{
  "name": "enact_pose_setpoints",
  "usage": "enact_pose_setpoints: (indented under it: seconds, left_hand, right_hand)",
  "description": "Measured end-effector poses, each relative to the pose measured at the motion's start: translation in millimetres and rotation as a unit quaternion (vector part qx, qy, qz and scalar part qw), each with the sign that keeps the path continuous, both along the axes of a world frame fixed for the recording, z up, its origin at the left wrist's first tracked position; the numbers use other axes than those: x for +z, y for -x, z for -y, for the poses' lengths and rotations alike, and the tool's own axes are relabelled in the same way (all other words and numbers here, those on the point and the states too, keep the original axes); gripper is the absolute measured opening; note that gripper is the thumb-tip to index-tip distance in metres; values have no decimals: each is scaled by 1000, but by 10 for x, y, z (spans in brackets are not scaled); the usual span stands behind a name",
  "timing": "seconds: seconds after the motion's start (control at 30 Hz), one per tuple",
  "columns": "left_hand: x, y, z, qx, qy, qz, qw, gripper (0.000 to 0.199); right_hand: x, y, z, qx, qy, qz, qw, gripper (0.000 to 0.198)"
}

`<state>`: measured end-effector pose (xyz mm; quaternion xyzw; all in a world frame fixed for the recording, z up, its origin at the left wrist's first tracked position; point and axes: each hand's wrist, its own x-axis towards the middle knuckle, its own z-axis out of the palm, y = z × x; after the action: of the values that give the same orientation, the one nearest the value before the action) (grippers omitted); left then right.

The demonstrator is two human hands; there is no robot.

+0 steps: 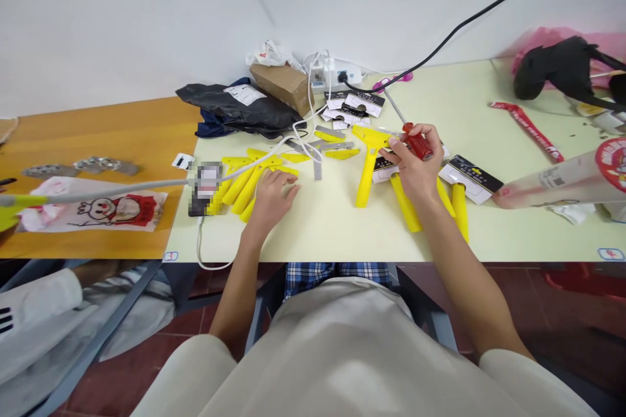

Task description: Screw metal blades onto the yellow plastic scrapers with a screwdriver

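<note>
My right hand [415,159] is closed around the red handle of a screwdriver [419,143], whose shaft points up and away. Its fingertips touch the head of a yellow scraper [366,169], which has its handle toward me. On the left, my left hand [274,199] rests over a row of yellow scraper handles [239,187], fingers bent and thumb apart. Its fingertips are partly hidden, and no firm hold shows. Between the hands and farther back lie loose yellow head pieces [342,154] and grey metal strips [317,166].
More yellow handles [405,205] lie under my right forearm, beside a black-and-white card package [470,177]. A phone [205,189] with a white cable sits left. Behind are a black plastic parcel [239,104], a cardboard box [283,85] and a power strip [342,68]. A plastic cup [557,179] lies right.
</note>
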<state>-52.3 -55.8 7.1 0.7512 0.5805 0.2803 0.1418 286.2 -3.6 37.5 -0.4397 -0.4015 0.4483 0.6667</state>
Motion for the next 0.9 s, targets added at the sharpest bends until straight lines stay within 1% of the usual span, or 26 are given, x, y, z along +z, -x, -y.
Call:
enact_pose_setpoints:
  seconds: [0.07, 0.17, 0.3, 0.4, 0.47, 0.53, 0.63, 0.73, 0.8, 0.9]
  left_hand:
    - [-82, 9, 74, 7, -17, -46, 999, 10]
    - [-139, 0, 73, 18, -13, -68, 997, 9]
    - [-108, -3, 2, 24, 9, -88, 996, 11]
    - [-67, -35, -28, 9, 25, -93, 995, 11]
    - [-51, -114, -50, -12, 32, -85, 996, 12]
    - [-43, -260, -97, -37, 39, -58, 997, 13]
    - [-45, -573, -248, -81, 50, 0, 995, 11]
    - [-57, -866, -474, -122, 41, -2, 992, 10]
    - [-70, -983, -640, -152, 40, -9, 987, 9]
    - [-93, -1032, -904, -184, 38, 4, 982, 7]
  right_hand:
    - [-9, -25, -24, -17, -15, -3, 1000, 59]
    - [-46, -60, -59, -34, -28, 2, 999, 60]
    - [-93, -83, -80, -31, -26, 13, 999, 61]
    - [-109, -80, -74, -20, -31, 34, 999, 58]
    - [-113, -77, -68, -14, -28, 45, 998, 55]
    - [-115, -77, -64, -13, -23, 43, 999, 54]
    - [-111, -80, -63, -16, -23, 35, 999, 52]
    - [-90, -80, -58, -27, -22, 43, 998, 53]
    - [-69, -77, -48, -34, -21, 47, 998, 54]
    - [-42, -71, -33, -40, -19, 48, 998, 55]
